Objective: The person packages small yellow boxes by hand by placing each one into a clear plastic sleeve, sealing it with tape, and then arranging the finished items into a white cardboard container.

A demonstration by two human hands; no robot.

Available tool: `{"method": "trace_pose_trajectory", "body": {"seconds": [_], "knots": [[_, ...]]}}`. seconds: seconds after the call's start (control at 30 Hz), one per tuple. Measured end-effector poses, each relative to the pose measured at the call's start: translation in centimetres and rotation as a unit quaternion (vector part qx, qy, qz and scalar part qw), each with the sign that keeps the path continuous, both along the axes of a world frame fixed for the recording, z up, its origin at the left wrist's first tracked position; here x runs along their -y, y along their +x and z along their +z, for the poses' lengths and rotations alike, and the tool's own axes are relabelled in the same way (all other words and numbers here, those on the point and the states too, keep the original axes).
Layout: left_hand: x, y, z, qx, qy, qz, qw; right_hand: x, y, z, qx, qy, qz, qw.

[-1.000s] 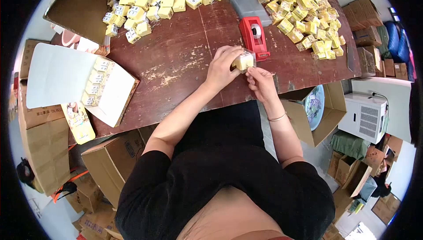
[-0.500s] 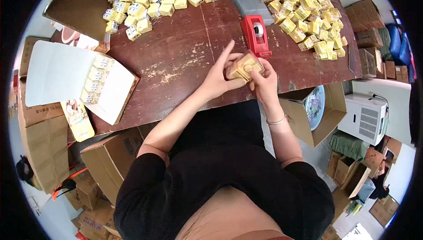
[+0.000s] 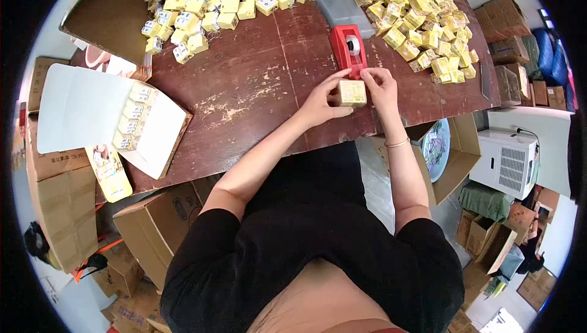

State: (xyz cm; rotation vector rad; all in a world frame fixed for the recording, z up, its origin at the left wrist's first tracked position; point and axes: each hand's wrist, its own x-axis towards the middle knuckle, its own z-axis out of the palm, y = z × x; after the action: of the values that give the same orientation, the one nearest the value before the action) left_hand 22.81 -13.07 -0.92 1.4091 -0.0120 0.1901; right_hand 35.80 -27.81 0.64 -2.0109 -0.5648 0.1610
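A small pale-yellow box with printing on its face is gripped by my left hand, thumb below it and fingers behind. My right hand is closed in a pinch at the front end of the red tape dispenser. Whether a strip of tape lies between those fingertips is too small to make out. The dispenser carries a roll of clear tape and stands on the worn red-brown table, just beyond the box.
Piles of small yellow boxes lie at the back left and back right. A grey plastic case sits between them. An open white display box holding several yellow pieces rests at the left. An open carton stands below the right edge.
The yellow box has been turned and now sits in my left hand alone. My right hand has left it and moved to the dispenser's front end.
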Motion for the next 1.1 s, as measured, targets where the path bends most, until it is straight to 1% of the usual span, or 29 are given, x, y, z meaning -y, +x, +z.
{"method": "trace_pose_trajectory", "body": {"seconds": [0.03,0.1,0.13,0.2,0.23,0.27,0.3,0.33,0.37,0.4,0.43,0.47,0.5,0.57,0.6,0.63,0.67,0.7,0.73,0.8,0.83,0.87,0.93,0.97,1.0,1.03,1.07,1.1], "knots": [[0.0,0.4,-0.2,0.004,0.014,-0.016,1.0,-0.1,0.4,-0.3,0.001,0.001,0.0,1.0],[-0.1,1.0,-0.4,0.002,0.018,-0.024,1.0,-0.1,0.8,-1.1,0.036,0.067,0.003,0.997],[-0.2,1.1,-0.4,0.0,0.021,-0.03,0.999,-0.2,0.1,0.1,0.035,0.066,0.005,0.997],[-0.4,1.1,-0.2,-0.004,0.018,-0.03,0.999,0.4,-1.6,2.5,0.027,0.071,-0.057,0.995],[-0.5,0.9,-0.1,-0.008,0.016,-0.033,0.999,0.9,-1.8,2.1,-0.039,0.108,-0.067,0.991],[-0.6,1.0,0.0,-0.008,0.017,-0.034,0.999,1.1,-2.3,1.5,-0.151,0.146,-0.077,0.975],[-0.7,1.0,0.0,-0.008,-0.001,-0.038,0.999,1.2,-2.7,0.6,-0.26,0.18,-0.085,0.945],[-0.7,0.9,-0.1,-0.009,-0.021,-0.041,0.999,1.3,-2.6,-0.8,-0.273,0.172,-0.081,0.943],[-0.7,0.8,-0.3,-0.009,-0.022,-0.041,0.999,1.8,-2.1,-1.9,-0.273,0.17,-0.081,0.943],[-0.9,0.7,-0.3,-0.026,-0.045,-0.023,0.998,1.7,-1.9,-1.8,-0.178,0.067,-0.088,0.978],[-1.1,0.3,-0.3,-0.045,-0.067,-0.006,0.997,1.7,-1.9,-1.8,-0.081,-0.038,-0.093,0.992],[-1.3,-0.2,-0.3,-0.031,-0.075,0.03,0.996,2.1,-2.0,-2.3,-0.065,-0.036,-0.097,0.993],[-1.8,-0.6,0.5,-0.026,-0.073,0.034,0.996,1.9,-2.1,-2.0,-0.061,-0.034,-0.093,0.993],[-2.6,-2.0,1.9,-0.082,0.067,0.128,0.986,2.1,-3.6,-1.3,-0.098,0.128,-0.036,0.986],[-3.2,-2.1,1.2,-0.026,0.172,0.169,0.97,1.3,-5.1,1.8,-0.251,0.158,-0.017,0.955],[-3.7,-2.3,1.3,-0.026,0.174,0.175,0.969,0.8,-5.7,2.2,-0.292,0.183,0.023,0.939],[-4.1,-2.6,1.4,0.009,0.249,0.197,0.948,0.2,-6.3,2.6,-0.333,0.206,0.063,0.918],[-4.4,-2.9,1.6,0.043,0.324,0.217,0.92,-0.7,-6.9,3.3,-0.377,0.2,0.073,0.901],[-4.6,-3.1,1.6,0.042,0.326,0.221,0.918,-1.4,-7.1,3.1,-0.378,0.199,0.078,0.901],[-4.5,-3.5,1.7,0.091,0.351,0.241,0.9,-2.7,-7.2,1.9,-0.485,0.185,0.066,0.852],[-4.6,-3.8,2.0,0.101,0.375,0.262,0.883,-3.2,-6.9,1.4,-0.514,0.174,0.107,0.833],[-4.7,-4.3,2.0,0.096,0.376,0.271,0.881,-3.6,-6.9,1.0,-0.517,0.168,0.115,0.831],[-5.0,-5.5,2.4,0.071,0.318,0.274,0.905,-5.6,-8.2,2.8,-0.443,0.071,0.088,0.889],[-4.9,-6.3,2.7,0.039,0.281,0.29,0.914,-6.2,-8.6,2.2,-0.447,0.065,0.098,0.887],[-4.7,-7.2,3.4,-0.03,0.181,0.262,0.947,-6.9,-8.8,1.0,-0.34,0.125,0.13,0.923],[-4.6,-8.1,3.8,-0.095,0.076,0.232,0.965,-7.7,-8.9,0.3,-0.227,0.185,0.162,0.942],[-4.3,-8.8,2.6,-0.08,0.028,0.236,0.968,-8.4,-9.0,-0.1,-0.189,0.2,0.19,0.942],[-4.6,-9.7,2.7,-0.082,0.029,0.253,0.963,-9.2,-9.3,0.6,-0.194,0.198,0.207,0.938]]}}
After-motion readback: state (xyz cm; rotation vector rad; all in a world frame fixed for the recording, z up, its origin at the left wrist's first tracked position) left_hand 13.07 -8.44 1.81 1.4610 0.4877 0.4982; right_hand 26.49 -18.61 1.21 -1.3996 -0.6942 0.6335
